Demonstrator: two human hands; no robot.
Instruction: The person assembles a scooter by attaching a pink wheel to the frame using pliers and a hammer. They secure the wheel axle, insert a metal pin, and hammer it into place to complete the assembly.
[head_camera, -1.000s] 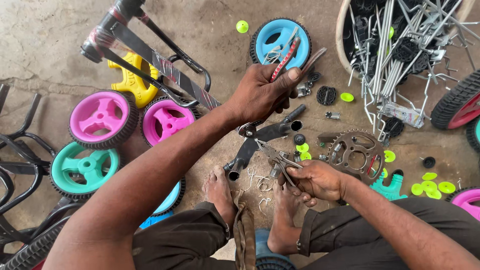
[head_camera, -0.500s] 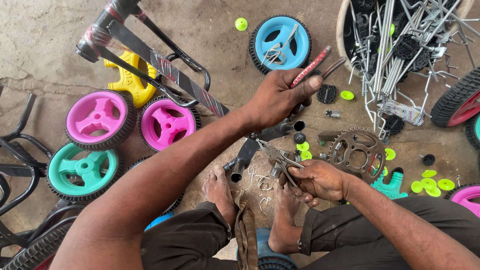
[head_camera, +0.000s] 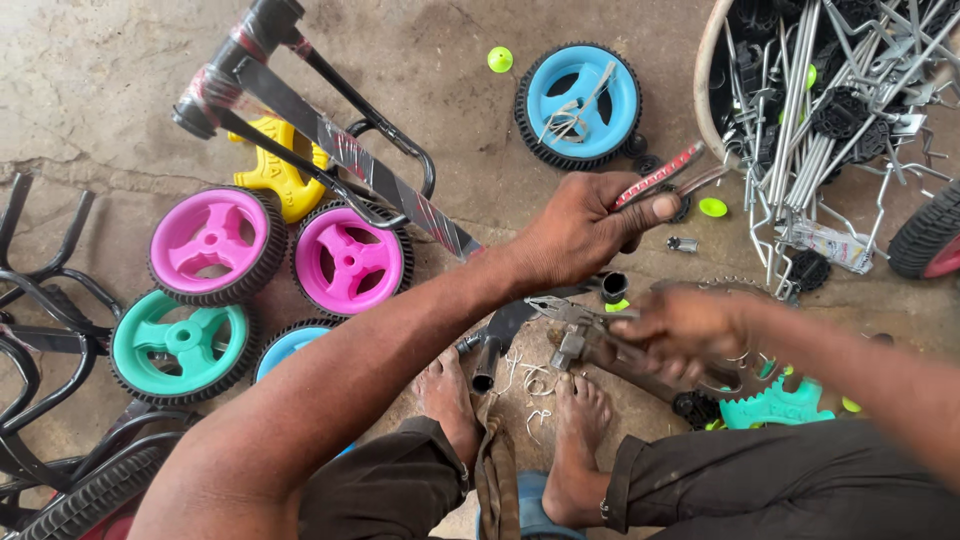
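- Since the earlier frames the left hand (head_camera: 575, 235) has drawn back from the blue wheel (head_camera: 580, 100) toward the body, bringing the red-handled pliers (head_camera: 665, 178) with it. The right hand (head_camera: 690, 330) has shifted a little to the right and is now smeared by motion.
- The left fingers are closed round the pliers' handles, thumb on top. The tool points up and to the right, clear of the blue wheel and above the floor (head_camera: 100, 80).
- The right hand sits over a small metal fitting (head_camera: 572, 322) that lies just in front of the bare feet. The blur hides whether its fingers clamp the fitting or only rest on it, so I cannot tell.
- The step in hand looks like fetching the tool to the workpiece: the pliers are held but not yet applied.
- The pliers are above and slightly right of the fitting, near but apart from it, with a black tube (head_camera: 497, 345) just to the fitting's left.
- As a judgement, bringing the pliers onto the fitting calls for the right hand to steady it and for the tool's nose to turn down toward it.
- Around them are two pink wheels (head_camera: 350, 258), a green wheel (head_camera: 180, 345) and a tub of metal rods (head_camera: 800, 120).
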